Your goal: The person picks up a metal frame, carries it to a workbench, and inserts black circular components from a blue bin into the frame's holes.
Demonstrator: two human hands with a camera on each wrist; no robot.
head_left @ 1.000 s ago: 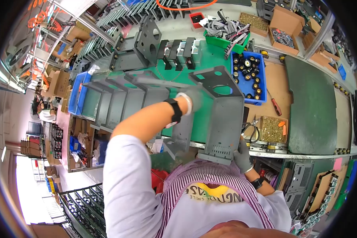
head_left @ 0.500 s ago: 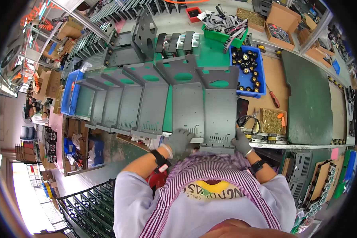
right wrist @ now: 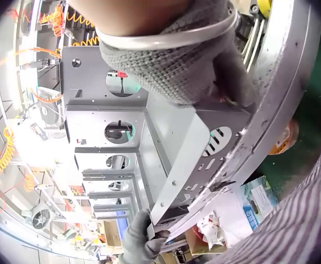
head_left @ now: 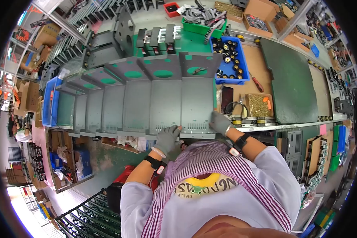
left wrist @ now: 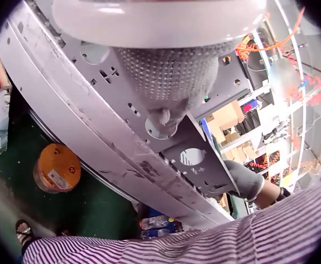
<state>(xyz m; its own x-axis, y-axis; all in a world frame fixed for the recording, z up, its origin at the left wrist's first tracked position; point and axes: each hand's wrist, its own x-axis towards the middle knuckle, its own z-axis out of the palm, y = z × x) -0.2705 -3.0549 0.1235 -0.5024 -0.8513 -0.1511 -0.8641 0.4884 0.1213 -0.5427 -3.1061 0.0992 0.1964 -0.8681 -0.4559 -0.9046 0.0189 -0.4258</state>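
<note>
Bent grey sheet-metal brackets point(head_left: 137, 103) stand side by side in a row along the front of the bench, each with an upright back plate holding an oval cutout. My gloved left hand point(head_left: 168, 139) grips the front edge around the seam between the last two brackets. At the near right corner of the rightmost bracket point(head_left: 197, 99), my gloved right hand point(head_left: 220, 122) holds its edge. In the right wrist view, the left thumb and fingers point(right wrist: 141, 239) close round a front flange. The left wrist view shows the right hand point(left wrist: 245, 181) against the far bracket end.
To the right are a blue bin point(head_left: 244, 75) of round black parts, a screwdriver point(head_left: 258, 84), a phone point(head_left: 227, 97), scissors point(head_left: 238, 109) and a box of small fasteners point(head_left: 260, 104). Behind stand finned metal parts point(head_left: 160, 39) and a green bin point(head_left: 198, 28) of cables.
The left hand came back from over the bench to the brackets' front edge. The tilted right bracket now stands flat, and the gap in the row has narrowed. The head view has shifted.
</note>
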